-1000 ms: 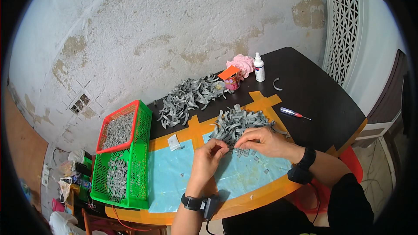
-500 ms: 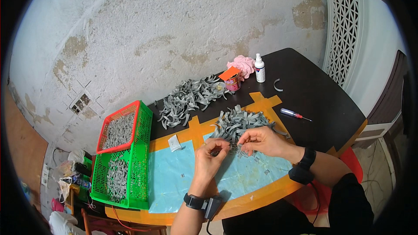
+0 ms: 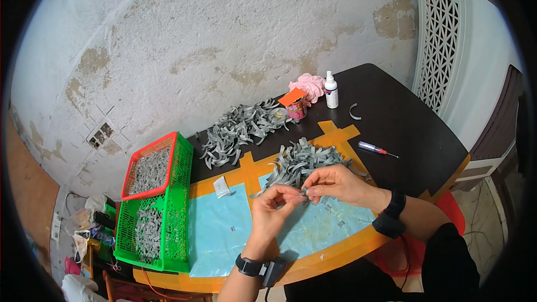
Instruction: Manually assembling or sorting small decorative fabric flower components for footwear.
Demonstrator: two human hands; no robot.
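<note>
A: What is between the fingertips?
B: A small grey piece, pinched where the left hand and right hand meet; the fingers cover most of it, so its full shape can't be told.
A: And just beyond?
B: A loose heap of grey, curved, flat strips, tangled together and lying at many angles, some bowed upward, others flat.
A: Alike?
B: All narrow and matt, in lighter and darker greys.

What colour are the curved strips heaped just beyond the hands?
The curved strips are grey, lighter and darker; best seen in the head view.
</note>
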